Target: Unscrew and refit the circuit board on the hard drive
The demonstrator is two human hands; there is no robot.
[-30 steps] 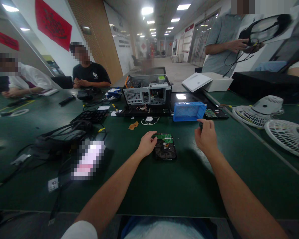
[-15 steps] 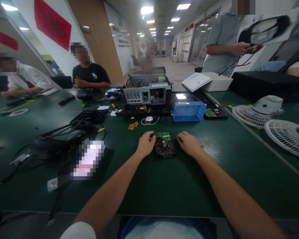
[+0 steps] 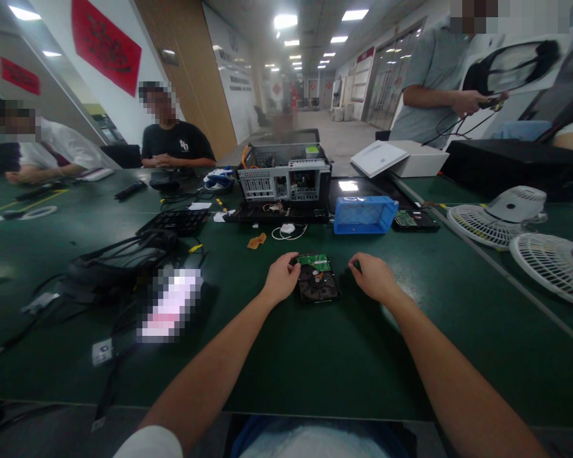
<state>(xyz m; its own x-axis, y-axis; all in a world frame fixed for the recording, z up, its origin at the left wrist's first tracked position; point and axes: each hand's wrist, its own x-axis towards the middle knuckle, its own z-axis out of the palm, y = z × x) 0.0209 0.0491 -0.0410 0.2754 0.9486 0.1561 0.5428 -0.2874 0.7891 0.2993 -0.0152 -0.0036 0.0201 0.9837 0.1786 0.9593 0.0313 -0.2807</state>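
A hard drive (image 3: 318,286) lies flat on the green table, its green circuit board facing up at the far end and its dark casing toward me. My left hand (image 3: 282,278) grips it by the left edge, thumb and fingers at the upper left corner. To the right of the drive, and apart from it, is my right hand (image 3: 370,275). Its thumb and fingers are curled together in a pinch; whatever lies between them, if anything, is too small to make out.
Beyond the drive stand an opened computer case (image 3: 284,181) and a blue plastic tray (image 3: 365,216). Another drive (image 3: 415,220) lies right of the tray. White fan parts (image 3: 482,222) are at right; a black strapped bag (image 3: 119,267) and cables lie left. Several people are around the table.
My right hand has moved a little to the right, away from the drive. My left hand stays at the drive's left edge. The view has shifted slightly.
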